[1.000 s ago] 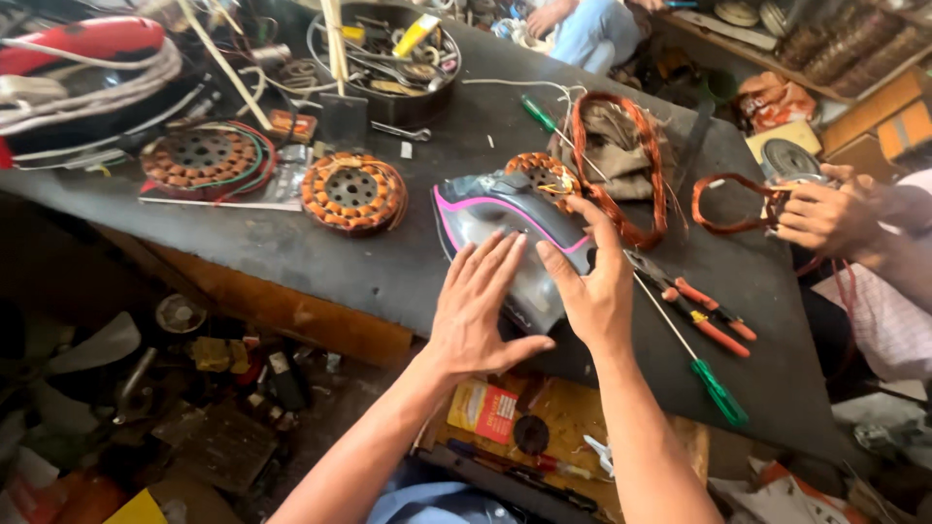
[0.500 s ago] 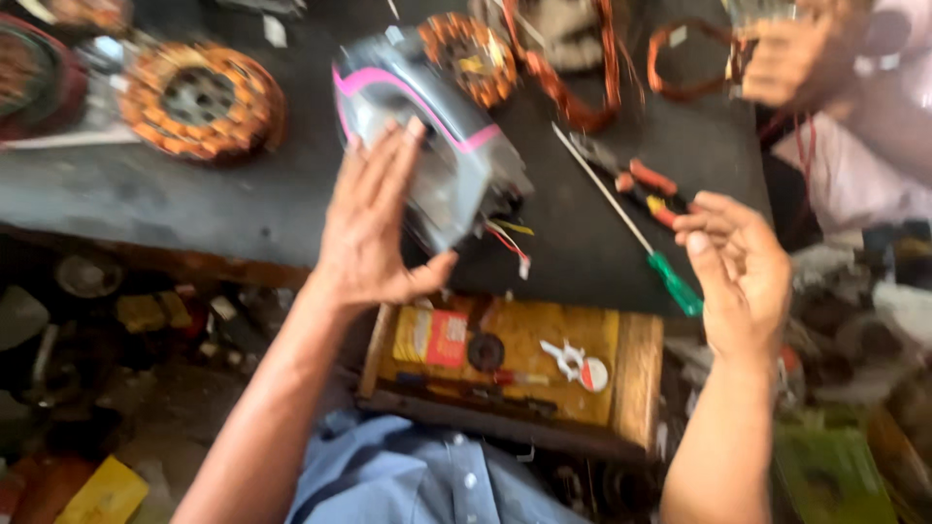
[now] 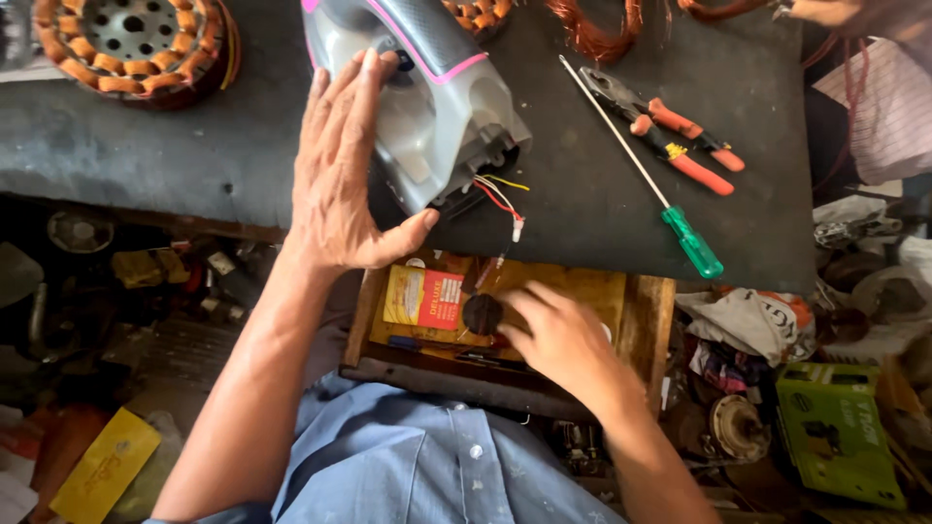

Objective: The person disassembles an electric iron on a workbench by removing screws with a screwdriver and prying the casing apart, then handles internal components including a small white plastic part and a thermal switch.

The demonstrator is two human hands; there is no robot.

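1. My left hand (image 3: 340, 175) lies flat, fingers spread wide, against the 9 o'clock side of the grey housing (image 3: 427, 107), which sits on the dark bench (image 3: 582, 194) with its open end toward me at 6 o'clock.
2. My right hand (image 3: 558, 340) is down in the wooden drawer (image 3: 650, 320) below the bench edge, fingers loosely curled over small parts; whether they hold anything, I cannot tell.
3. Risk: loose wires (image 3: 500, 199), red, yellow and white, hang from the housing's open end over the bench edge. A snag on my thumb or the drawer could tear a lead.
4. Risk: the housing is only pressed from one side, not gripped. A push toward 3 o'clock could slide it into the screwdriver (image 3: 641, 165) and pliers (image 3: 670, 131) lying just beside it.
5. Risk: the housing's near end is close to the edge; a pull toward 6 o'clock could tip it into the drawer.
6. A wound stator (image 3: 131, 44) rests at 10 o'clock, well apart. Another person's hand (image 3: 835, 12) works at 1 o'clock, near copper coils (image 3: 602, 29).
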